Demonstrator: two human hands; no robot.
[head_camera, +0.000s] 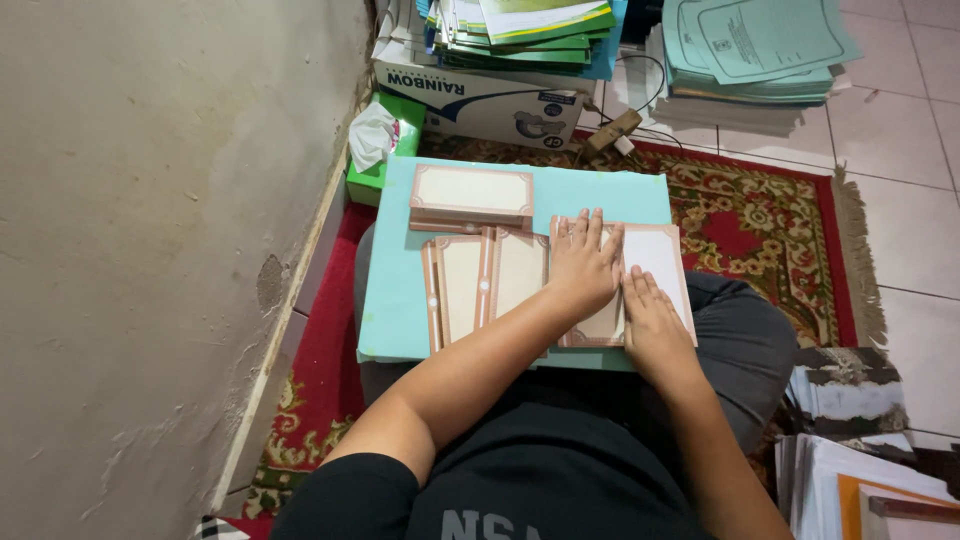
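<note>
Cardboard sheets with brown ornamental borders lie on a turquoise board (390, 300) resting across the seated person's lap. Left hand (582, 268) lies flat, fingers spread, palm down on a bordered sheet (600, 325) at the board's near right part; it grips nothing, only presses. Right hand (652, 315) lies flat just beside it, fingers extended and close together, resting on the adjoining white-faced sheet (662, 258) — open as well, holding nothing. The two sheets sit side by side directly under the palms, apparently meeting along a line between the hands; whether they are one folded piece cannot be told.

To the left lie two more bordered sheets (485, 280), overlapping slightly, and a small stack of the same (470, 195) at the far edge.

Risks, as judged: the board is carried only by the knees, so uneven pressure could tilt it and slide the loose sheets toward the red patterned carpet (760, 215). Sideways pressure could skew the two sheets against each other. The pressed sheets reach the board's near edge — a push toward the body could carry them off
</note>
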